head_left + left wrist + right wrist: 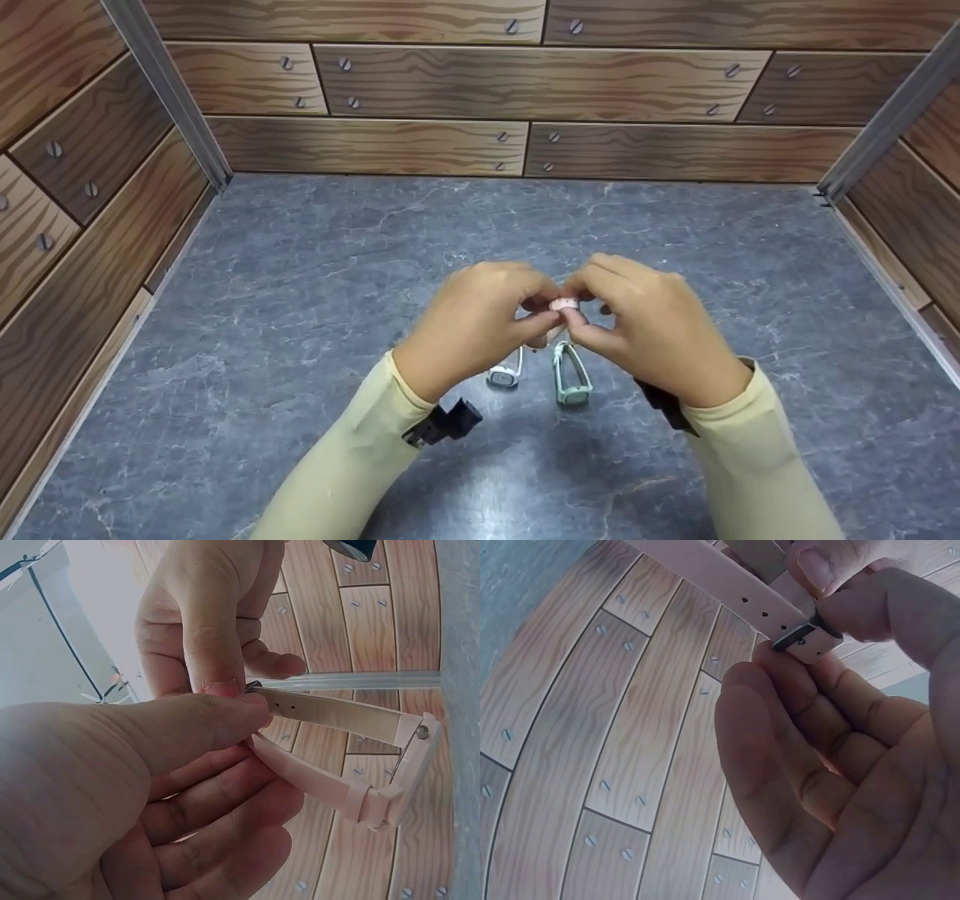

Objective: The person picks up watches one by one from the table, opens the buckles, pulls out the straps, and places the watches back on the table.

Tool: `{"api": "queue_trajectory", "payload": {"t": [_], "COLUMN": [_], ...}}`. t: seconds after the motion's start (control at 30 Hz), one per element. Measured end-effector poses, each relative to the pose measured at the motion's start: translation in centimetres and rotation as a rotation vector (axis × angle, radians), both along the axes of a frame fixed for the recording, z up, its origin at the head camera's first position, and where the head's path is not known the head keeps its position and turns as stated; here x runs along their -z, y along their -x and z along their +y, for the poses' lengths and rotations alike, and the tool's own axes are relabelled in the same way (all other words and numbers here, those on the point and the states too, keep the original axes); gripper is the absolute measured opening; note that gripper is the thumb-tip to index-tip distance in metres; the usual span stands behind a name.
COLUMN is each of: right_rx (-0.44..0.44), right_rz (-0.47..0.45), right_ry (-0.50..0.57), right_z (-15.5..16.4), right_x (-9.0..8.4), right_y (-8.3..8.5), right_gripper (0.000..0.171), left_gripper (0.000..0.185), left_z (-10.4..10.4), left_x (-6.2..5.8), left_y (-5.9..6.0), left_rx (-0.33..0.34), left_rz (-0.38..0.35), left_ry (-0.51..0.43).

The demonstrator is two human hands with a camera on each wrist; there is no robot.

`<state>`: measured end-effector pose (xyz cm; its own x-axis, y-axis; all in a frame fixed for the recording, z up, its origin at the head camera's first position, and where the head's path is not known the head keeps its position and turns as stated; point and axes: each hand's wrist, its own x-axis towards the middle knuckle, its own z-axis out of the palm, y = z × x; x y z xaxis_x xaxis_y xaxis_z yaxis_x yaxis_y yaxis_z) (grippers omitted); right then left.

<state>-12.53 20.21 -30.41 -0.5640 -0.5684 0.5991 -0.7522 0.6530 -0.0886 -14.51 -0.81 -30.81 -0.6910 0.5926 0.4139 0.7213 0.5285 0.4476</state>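
Observation:
A wristwatch with a pale pink strap point(315, 784) is held up between both hands, its case point(417, 772) hanging edge-on at the far end of the loop in the left wrist view. My left hand point(484, 319) pinches the strap between thumb and fingers. From the other side my right hand point(646, 322) pinches it close to the dark metal buckle point(796, 637). In the right wrist view the punched strap end passes through this buckle. Below the hands, on the table, lie a green-strapped watch point(574, 394) and a white-strapped watch point(503, 376), the latter partly covered by my left hand.
The grey marbled tabletop point(337, 247) is bounded by wood-patterned panels point(450, 82) at the back and both sides. Metal posts point(169, 90) stand at the back corners. A black wrist camera point(450, 420) sticks out beside the left sleeve.

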Motion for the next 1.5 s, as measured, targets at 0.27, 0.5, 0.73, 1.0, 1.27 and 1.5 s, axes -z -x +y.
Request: {"api": "queue_trajectory", "payload": {"t": [0.27, 0.5, 0.73, 1.0, 1.27, 1.5], "right_rx": [0.017, 0.022, 0.008, -0.008, -0.014, -0.023], "right_rz": [-0.028, -0.028, -0.025, -0.027, -0.119, -0.180], "right_ry": [-0.018, -0.010, 0.012, 0.071, 0.177, 0.239], "right_z": [-0.14, -0.34, -0.43, -0.23, -0.01, 0.08], "right_x": [-0.22, -0.11, 0.19, 0.01, -0.51, -0.70], "right_y": [0.17, 0.22, 0.33, 0.47, -0.09, -0.17], "right_gripper": [0.005, 0.004, 0.005, 0.004, 0.005, 0.005], "left_gripper": [0.017, 0.017, 0.017, 0.015, 0.011, 0.011], "left_z": [0.17, 0.13, -0.01, 0.16, 0.27, 0.22], "left_x": [0.03, 0.27, 0.42, 0.16, 0.26, 0.17], "left_y": [-0.03, -0.03, 0.06, 0.18, 0.09, -0.03], "left_rx": [-0.055, -0.068, -0.075, -0.073, -0.011, 0.014], "left_rz": [0.023, 0.011, 0.010, -0.015, 0.002, 0.004], "left_ry": [-0.005, -0.034, -0.066, -0.092, -0.230, -0.286]}}
